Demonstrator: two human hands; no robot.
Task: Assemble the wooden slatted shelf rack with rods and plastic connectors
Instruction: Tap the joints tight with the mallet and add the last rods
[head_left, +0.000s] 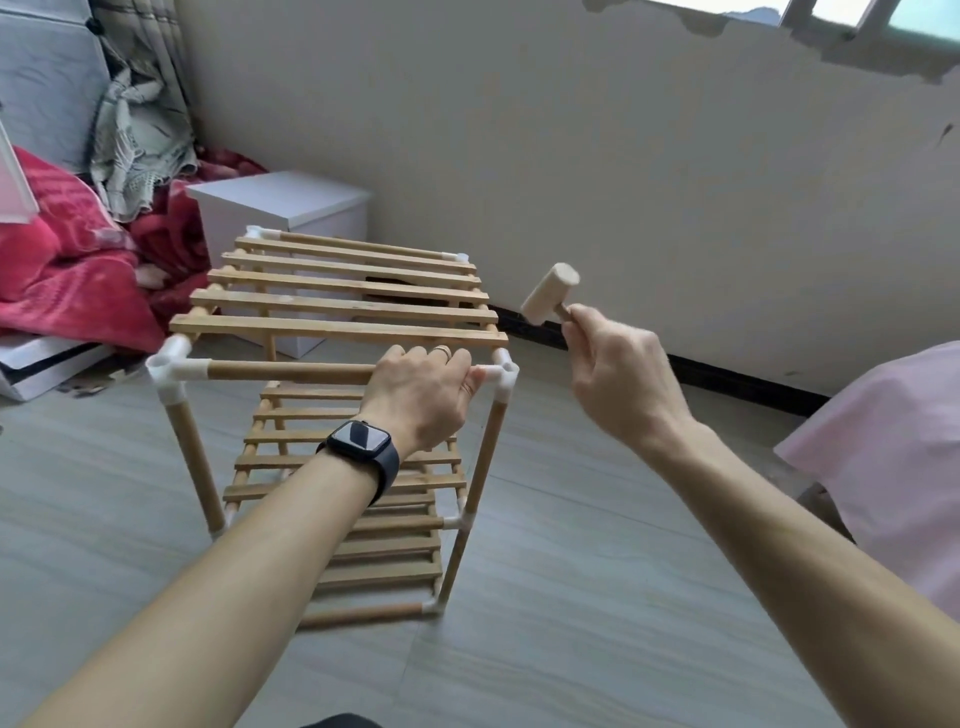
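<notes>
- Pale wooden slatted shelf rack (337, 322) stands upright on the grey plank floor (571, 571), near the middle of the room and a little out from the cream wall (623, 182).
- Top tier of flat slats runs across the rack. More slatted tiers show below it, between the upright rods.
- White plastic corner connectors join the rods. One sits at the near left top corner (169, 364), one at the near right top corner (506, 376).
- Left hand (421, 395) is clenched over the round wooden front top rod (291, 371), fingers curled round it just beside the near right connector.
- A dark smartwatch (361, 441) is on the left wrist and a thin ring (442, 349) on one finger.
- Right hand (618, 374) grasps the short handle of a small light wooden mallet (550, 293), fingers wrapped tight.
- The mallet head is tilted in the air, above and to the right of the near right connector, apart from the rack.
- A white box-shaped cabinet (280, 202) stands behind the rack against the wall.
- A crumpled red blanket (62, 260) lies at far left, with grey patterned cloth (140, 130) above it.
- A pink cloth-covered surface (893, 452) shows at the right edge.
</notes>
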